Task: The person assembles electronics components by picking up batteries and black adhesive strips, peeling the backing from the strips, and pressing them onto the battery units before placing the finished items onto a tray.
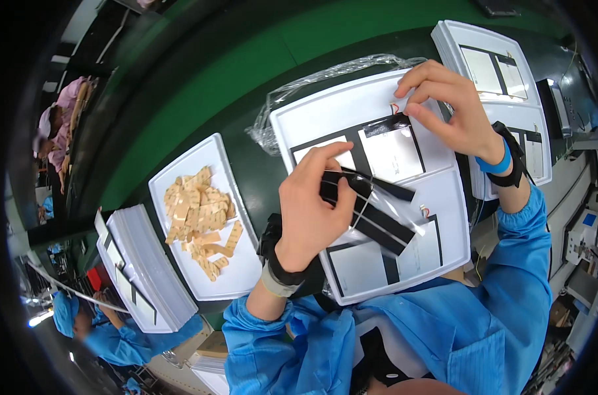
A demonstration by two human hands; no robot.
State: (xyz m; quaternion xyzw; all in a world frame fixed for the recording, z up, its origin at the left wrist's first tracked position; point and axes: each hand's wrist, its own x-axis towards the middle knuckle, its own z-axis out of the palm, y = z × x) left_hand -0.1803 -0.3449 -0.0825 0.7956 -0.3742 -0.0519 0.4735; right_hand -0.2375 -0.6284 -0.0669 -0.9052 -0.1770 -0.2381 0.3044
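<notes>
Left hand pinched clear film with black strips above white tray; right hand curled by wired edge of silver pouch, grip unclear.

You can read no words or numbers anywhere in this view. On the silvery panel in front of you sits a little fine dark print (just specks, too small to make out), and the heaped tan strips to your left carry rows of dark marks, which you cannot make out either.
</notes>
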